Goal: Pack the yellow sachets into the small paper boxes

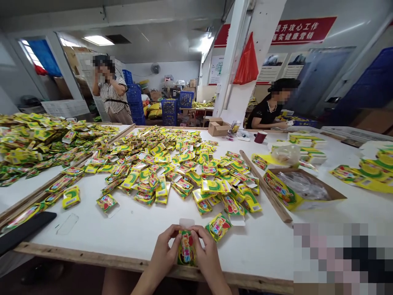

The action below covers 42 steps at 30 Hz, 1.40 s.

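Head view: the left hand (162,256) and right hand (208,258) together gripped one yellow-green printed plastic sachet (186,248) over the near edge of the white surface (129,229)

The fingers of each hand were pinched on the sachet's upper corners, holding it upright between them, with a white tab showing above its top; just beyond it a wide scatter of matching yellow-green sachets (172,172) covered the surface, a long wooden strip (265,186) lay along the scatter's right side, an open brown cardboard box (307,190) sat just beside that strip, a flat black slab (24,229) lay at the near left, and a seated person in a black top (267,112) worked at the far side, well apart
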Tool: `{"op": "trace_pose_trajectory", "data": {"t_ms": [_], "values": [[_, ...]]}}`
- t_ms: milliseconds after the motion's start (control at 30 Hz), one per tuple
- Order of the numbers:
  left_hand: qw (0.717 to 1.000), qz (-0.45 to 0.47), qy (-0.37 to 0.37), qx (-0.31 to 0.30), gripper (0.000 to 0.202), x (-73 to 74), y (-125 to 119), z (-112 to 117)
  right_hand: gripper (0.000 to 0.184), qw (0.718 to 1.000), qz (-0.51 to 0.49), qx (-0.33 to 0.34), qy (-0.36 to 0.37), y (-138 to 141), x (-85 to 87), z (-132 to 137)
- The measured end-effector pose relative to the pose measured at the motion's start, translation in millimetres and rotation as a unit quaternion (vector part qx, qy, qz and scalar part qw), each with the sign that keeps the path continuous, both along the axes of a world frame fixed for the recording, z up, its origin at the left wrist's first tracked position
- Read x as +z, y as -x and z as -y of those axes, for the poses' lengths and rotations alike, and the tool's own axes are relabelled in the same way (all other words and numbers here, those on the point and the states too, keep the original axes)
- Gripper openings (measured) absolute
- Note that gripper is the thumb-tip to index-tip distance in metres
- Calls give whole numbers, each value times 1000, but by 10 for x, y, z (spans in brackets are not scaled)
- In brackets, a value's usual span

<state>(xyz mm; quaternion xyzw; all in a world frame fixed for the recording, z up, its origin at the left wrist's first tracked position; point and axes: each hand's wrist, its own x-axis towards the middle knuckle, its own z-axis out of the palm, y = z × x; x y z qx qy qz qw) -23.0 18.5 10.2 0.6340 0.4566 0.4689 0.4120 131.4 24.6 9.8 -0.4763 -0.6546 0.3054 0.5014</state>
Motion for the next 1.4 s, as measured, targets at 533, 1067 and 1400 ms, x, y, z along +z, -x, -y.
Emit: {"op": "trace_pose_trajectory", "data": {"t_ms": [533, 1067, 1400], "values": [[996, 11, -79, 48, 14, 19, -132, 55, 18, 998, 17, -11, -58, -60, -98, 69], [995, 39, -38, 79, 15, -33, -167, 15, 20, 999, 15, -33, -17, 2, -60, 63], [998, 4, -15, 60, 21, 95, -148, -39, 22, 996, 90, 11, -6, -59, 114, 4]]}}
